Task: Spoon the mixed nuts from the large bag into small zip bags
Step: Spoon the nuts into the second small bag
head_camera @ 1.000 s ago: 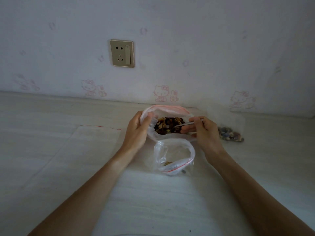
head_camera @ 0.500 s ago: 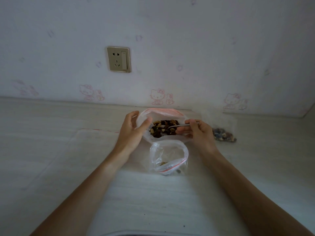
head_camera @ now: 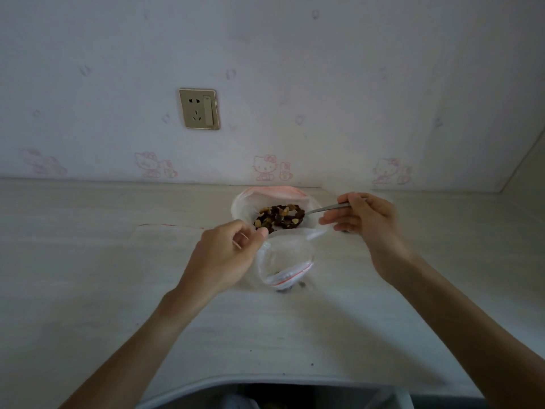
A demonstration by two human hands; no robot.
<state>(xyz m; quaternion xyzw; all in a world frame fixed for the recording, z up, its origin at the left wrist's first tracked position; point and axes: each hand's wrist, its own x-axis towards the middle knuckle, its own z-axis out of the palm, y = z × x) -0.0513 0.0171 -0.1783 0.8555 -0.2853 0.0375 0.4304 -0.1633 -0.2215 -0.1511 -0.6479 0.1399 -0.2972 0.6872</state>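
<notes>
The large clear bag [head_camera: 244,202] stands open at the back of the pale table, with mixed nuts [head_camera: 278,218] showing inside. In front of it lies a small zip bag [head_camera: 287,261] with a red strip, its mouth gaping and a few nuts at the bottom. My left hand [head_camera: 224,255] pinches the small bag's left rim. My right hand [head_camera: 365,219] grips the handle of a metal spoon [head_camera: 324,208], whose bowl end reaches into the nuts from the right.
A flat empty zip bag [head_camera: 165,240] lies on the table to the left. A wall socket [head_camera: 199,109] is on the wallpapered wall behind. A white rounded rim [head_camera: 265,382] with a dark opening runs along the table's near edge.
My left hand has let go of the large bag's rim and come down to the small bag's rim. My right hand has drawn back to the right along the spoon.
</notes>
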